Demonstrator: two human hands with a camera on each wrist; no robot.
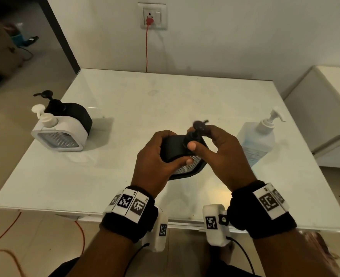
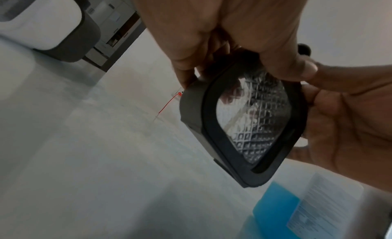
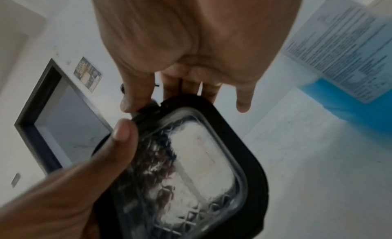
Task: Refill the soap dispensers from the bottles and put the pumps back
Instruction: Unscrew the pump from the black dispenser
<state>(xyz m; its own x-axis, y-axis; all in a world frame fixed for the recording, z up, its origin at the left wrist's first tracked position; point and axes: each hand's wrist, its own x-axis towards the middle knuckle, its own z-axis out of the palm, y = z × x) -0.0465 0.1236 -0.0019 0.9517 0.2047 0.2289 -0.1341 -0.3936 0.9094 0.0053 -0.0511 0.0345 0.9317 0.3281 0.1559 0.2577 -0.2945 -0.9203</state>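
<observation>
Both hands hold the black dispenser [image 1: 182,156] above the table [image 1: 125,176], left hand [image 1: 155,160] gripping its body, right hand [image 1: 225,152] pinching the pump [image 1: 195,134]; a tilted dispenser risks cross-threading or spilling.

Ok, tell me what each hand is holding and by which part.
The left hand grips the black dispenser by its body, thumb across the clear patterned front. The right hand pinches its black pump at the collar on top.
</observation>
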